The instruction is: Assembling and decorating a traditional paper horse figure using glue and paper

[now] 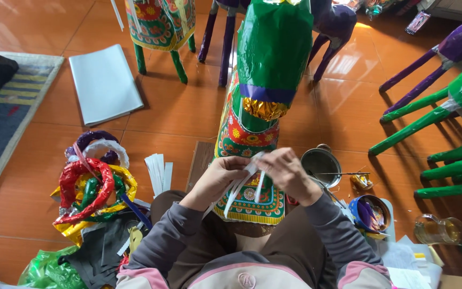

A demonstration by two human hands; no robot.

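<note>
white paper strips (241,184): several narrow strips, held between both hands just in front of the paper horse figure (258,107), over its patterned saddle cloth (249,200). the strips hang down from the fingers and fan out across the cloth.

left hand (221,174): fingers curled closed around the upper ends of the strips, thumb side towards the figure.

right hand (287,170): fingers pinched shut on the same bundle from the other side, knuckles up; the two hands almost touch.

paper horse figure: stands on the orange tiled floor (177,112) directly before the person, body wrapped in glossy green foil, a purple band and a gold foil ruffle (264,108) below it, red and green flowered trim down the front.

items to the left: a pile of foil-wrapped rings (93,187) in red, yellow, green and purple; a small stack of spare white strips (159,172) on the floor; a sheet of white paper (104,83) further off; a rug edge (12,112).

items to the right: a metal pot (321,166) with a stick lying across it, a blue bowl (370,213), a glass jar (441,230) on its side, green legs (429,123) and purple legs (429,56) of other figures.
</note>
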